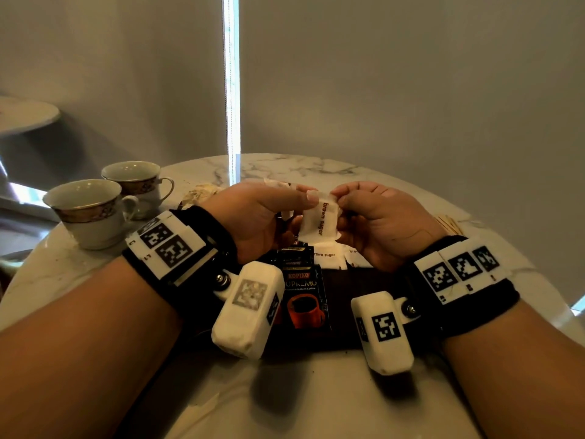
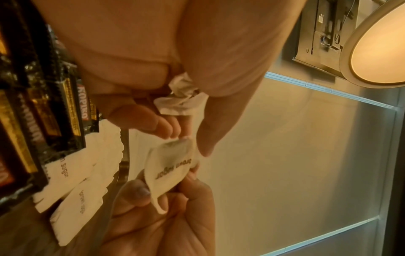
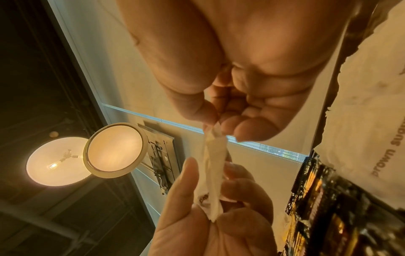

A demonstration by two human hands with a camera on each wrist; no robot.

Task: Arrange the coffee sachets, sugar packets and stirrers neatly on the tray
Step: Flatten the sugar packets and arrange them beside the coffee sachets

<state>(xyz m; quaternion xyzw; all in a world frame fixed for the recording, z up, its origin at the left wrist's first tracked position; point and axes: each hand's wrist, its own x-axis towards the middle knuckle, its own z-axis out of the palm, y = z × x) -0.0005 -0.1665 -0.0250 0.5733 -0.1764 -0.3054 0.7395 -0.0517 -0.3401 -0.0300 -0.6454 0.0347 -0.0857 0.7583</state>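
Both hands hold one white brown sugar packet [image 1: 319,218] above the dark tray [image 1: 364,280]. My left hand [image 1: 304,201] pinches its left edge, and a second crumpled packet [image 2: 181,97] is tucked in that palm. My right hand [image 1: 340,198] pinches the packet's upper right corner between thumb and fingertips [image 3: 230,124]. On the tray lie black Kopiko coffee sachets [image 1: 305,289], overlapping in a row, with more sugar packets [image 1: 327,255] beside them. Wooden stirrers [image 1: 449,224] lie on the table to the right, partly hidden by my right hand.
Two gold-banded teacups [image 1: 91,210] stand at the left on the round marble table [image 1: 300,391]. A pale crumpled thing [image 1: 202,193] lies behind my left wrist. The table's curved edge runs close on both sides.
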